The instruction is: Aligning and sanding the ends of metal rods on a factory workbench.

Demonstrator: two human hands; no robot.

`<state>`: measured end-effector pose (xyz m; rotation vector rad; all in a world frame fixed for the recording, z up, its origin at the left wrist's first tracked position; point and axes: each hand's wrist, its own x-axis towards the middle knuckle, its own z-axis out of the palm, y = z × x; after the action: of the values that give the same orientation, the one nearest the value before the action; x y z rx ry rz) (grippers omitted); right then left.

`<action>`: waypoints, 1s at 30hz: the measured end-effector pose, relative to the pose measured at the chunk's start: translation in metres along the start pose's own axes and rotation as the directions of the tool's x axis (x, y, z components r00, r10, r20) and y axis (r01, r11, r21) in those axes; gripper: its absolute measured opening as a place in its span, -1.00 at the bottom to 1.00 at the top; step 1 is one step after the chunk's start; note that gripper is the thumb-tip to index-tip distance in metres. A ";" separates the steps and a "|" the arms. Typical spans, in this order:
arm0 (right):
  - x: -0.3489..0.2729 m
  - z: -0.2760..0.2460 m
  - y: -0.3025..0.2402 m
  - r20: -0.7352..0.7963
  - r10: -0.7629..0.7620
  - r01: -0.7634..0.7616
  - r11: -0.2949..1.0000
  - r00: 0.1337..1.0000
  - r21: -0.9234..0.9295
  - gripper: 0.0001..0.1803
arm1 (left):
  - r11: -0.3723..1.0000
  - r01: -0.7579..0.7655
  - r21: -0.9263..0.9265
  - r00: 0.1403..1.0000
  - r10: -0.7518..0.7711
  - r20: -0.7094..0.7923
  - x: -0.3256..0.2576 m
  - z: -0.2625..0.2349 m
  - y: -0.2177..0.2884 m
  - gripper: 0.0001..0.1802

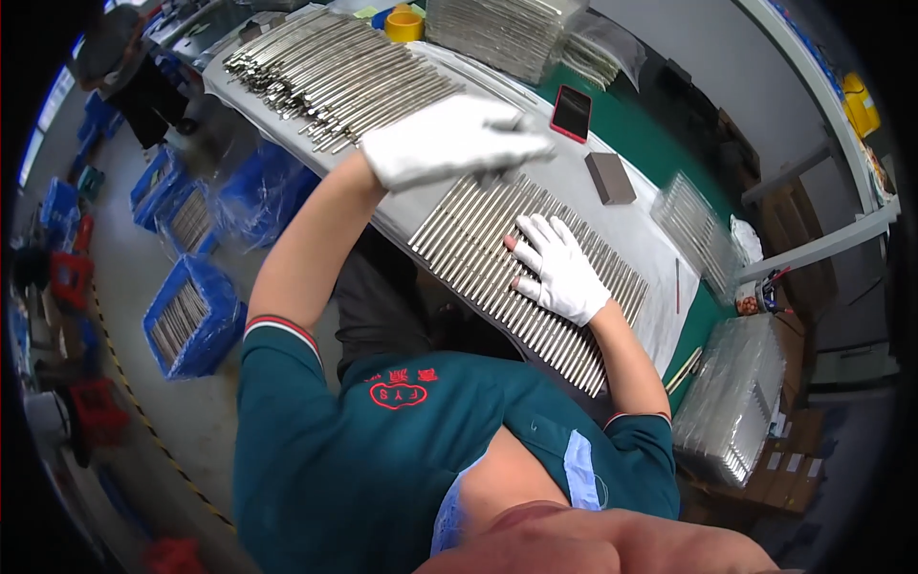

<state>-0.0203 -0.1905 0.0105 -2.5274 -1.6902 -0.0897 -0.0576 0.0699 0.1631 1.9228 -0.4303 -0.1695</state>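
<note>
My left hand [445, 145], in a white glove, hovers over the far left end of a row of shiny metal rods [459, 234]. It is slightly blurred, with its fingers stretched out and the thumb apart; nothing shows in it. My right hand [564, 273] lies flat on the same row, fingers spread. Its white glove leaves the tips of two digits bare. The rods lie side by side on a white-covered table [660, 258], their near ends at its edge. A larger heap of similar rods [354, 72] lies beyond my left hand.
A dark block [610, 179] and a red-edged phone [572, 113] lie beyond the row. Plastic-wrapped stacks [732, 397] stand at right, with another wrapped stack [502, 33] at the back. Blue-lined bins [196, 316] sit on the floor at left. Another person [129, 72] stands far left.
</note>
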 end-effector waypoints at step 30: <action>0.001 -0.005 0.002 -0.053 0.011 -0.010 1.000 0.999 0.016 -0.30 | 0.558 0.338 -0.758 0.620 -0.738 -0.267 -0.083 0.112 -0.143 -0.69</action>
<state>-0.0180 -0.1904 0.0157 -2.4985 -1.6516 -0.1409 -0.1390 0.0511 -0.0187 1.2348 0.6433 -0.1340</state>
